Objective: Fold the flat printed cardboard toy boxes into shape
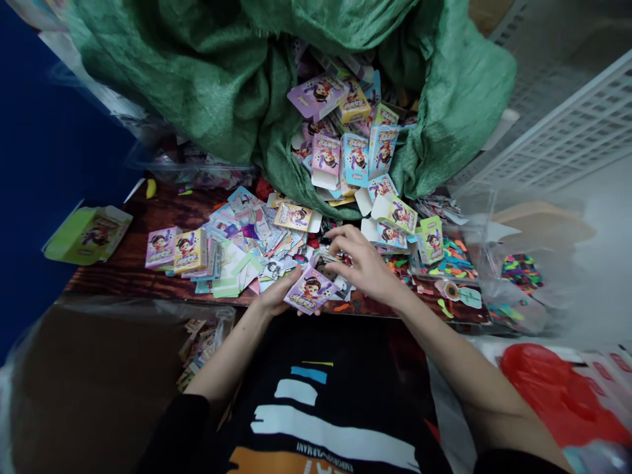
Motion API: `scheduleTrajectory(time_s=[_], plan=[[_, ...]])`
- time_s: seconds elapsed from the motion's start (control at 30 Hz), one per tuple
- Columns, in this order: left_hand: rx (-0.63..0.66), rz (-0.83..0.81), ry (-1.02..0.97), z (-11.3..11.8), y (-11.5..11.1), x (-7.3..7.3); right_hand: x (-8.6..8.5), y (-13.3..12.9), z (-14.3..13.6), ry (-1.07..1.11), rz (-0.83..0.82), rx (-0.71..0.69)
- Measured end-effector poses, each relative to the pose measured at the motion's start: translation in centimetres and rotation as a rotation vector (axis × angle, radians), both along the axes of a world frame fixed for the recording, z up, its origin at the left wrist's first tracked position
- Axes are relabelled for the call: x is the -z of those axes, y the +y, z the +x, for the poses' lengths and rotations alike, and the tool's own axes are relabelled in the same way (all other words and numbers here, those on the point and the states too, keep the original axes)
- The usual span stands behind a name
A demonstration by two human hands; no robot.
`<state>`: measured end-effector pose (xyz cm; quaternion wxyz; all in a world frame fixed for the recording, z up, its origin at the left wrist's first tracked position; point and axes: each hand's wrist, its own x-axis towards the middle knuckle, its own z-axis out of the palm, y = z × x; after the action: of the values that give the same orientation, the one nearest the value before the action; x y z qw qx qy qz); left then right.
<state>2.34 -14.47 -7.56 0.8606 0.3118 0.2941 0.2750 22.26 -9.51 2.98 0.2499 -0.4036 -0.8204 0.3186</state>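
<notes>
My left hand is closed around a small purple card box printed with a cartoon girl, held at the table's front edge. Just right of the box, my right hand hovers with bent fingers spread apart, and I see nothing in it. Under and beyond both hands lies a heap of loose printed cards and stickers. A yellow box lying on its side sits behind the heap. More small boxes in purple, blue and green spill from a green woven sack at the back.
A yellow box and a purple box stand left on the dark wooden table. At right, a clear tray holds colourful small pieces. A white plastic crate rises behind, and a red plastic bag lies lower right.
</notes>
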Motion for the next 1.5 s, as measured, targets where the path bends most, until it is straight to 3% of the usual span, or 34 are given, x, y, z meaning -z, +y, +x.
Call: scheduleTrajectory(time_s=[0.1,0.23,0.3,0.43,0.53,0.63,0.73,0.8,0.97,1.07,1.23,1.5], plan=[[-0.056,-0.039,-0.019,0.2,0.2,0.4,1.5,-1.1,0.2,0.091,0.014,0.113],[-0.062,-0.053,0.012,0.9,1.2,0.3,2.6,-1.1,1.0,0.215,-0.425,0.031],[-0.072,-0.039,0.019,1.5,1.6,0.0,2.5,-0.8,1.7,0.255,-0.523,0.026],[-0.231,0.091,0.197,3.0,1.4,-1.2,2.4,-0.7,2.9,0.157,-0.391,0.157],[-0.415,0.465,0.567,3.6,0.1,-1.9,3.4,-1.2,3.3,0.110,-0.316,0.304],[-0.411,0.854,0.924,4.0,-1.0,-1.9,4.5,-1.7,2.9,0.177,-0.351,0.361],[-0.385,1.024,1.099,4.1,-1.4,-1.4,4.8,-2.3,2.3,0.218,-0.362,0.320],[-0.384,1.079,1.134,4.0,-1.3,-1.1,4.5,-2.8,2.1,0.233,-0.276,0.326],[-0.410,1.124,1.074,3.4,-1.1,-1.0,3.6,-4.0,2.0,0.160,0.133,0.319],[-0.464,1.125,1.034,3.2,-1.0,-0.8,3.4,-4.5,1.7,0.116,0.244,0.291],[-0.495,1.151,0.995,2.7,-0.8,-0.8,3.3,-4.9,1.3,0.053,0.295,0.269],[-0.513,1.198,0.999,2.3,-0.7,0.2,4.6,-5.3,0.6,-0.020,0.176,0.184]])
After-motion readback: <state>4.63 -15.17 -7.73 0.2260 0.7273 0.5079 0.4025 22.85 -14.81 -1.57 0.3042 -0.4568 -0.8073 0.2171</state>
